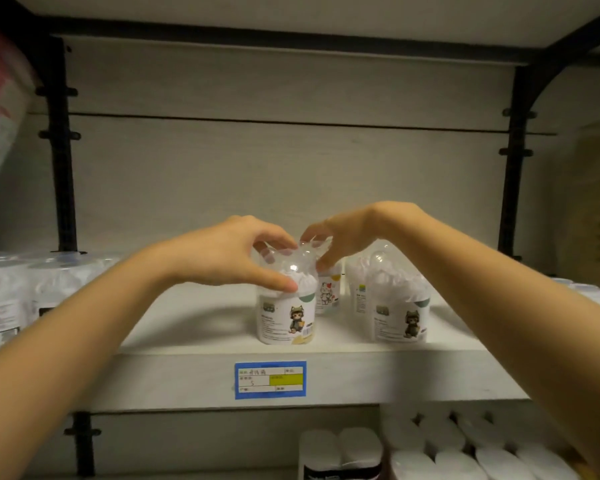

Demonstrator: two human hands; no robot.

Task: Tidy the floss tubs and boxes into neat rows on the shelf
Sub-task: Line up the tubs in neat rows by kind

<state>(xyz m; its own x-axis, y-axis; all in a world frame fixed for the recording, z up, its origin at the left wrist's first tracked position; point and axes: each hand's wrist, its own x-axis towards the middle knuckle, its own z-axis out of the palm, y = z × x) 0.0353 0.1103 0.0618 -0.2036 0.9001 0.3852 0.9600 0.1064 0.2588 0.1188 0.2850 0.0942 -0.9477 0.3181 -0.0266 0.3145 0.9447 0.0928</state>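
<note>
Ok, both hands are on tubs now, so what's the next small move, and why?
Probably slide the kitty-label tub left with the right hand, which pinches its lid, until it stands straight behind the cat-label tub that the left hand grips by its dome. The kitty-label tub sits offset to the right, which breaks the front-to-back row.

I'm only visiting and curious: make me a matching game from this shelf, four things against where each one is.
Things:
1 left hand
2 kitten-label tub
3 blue price tag
4 white rolls

Places:
a on the front edge of the shelf
b on the level below
c gripping the clear lid of the front tub
d just behind the front tub

Pairs: 1-c, 2-d, 3-a, 4-b
</note>
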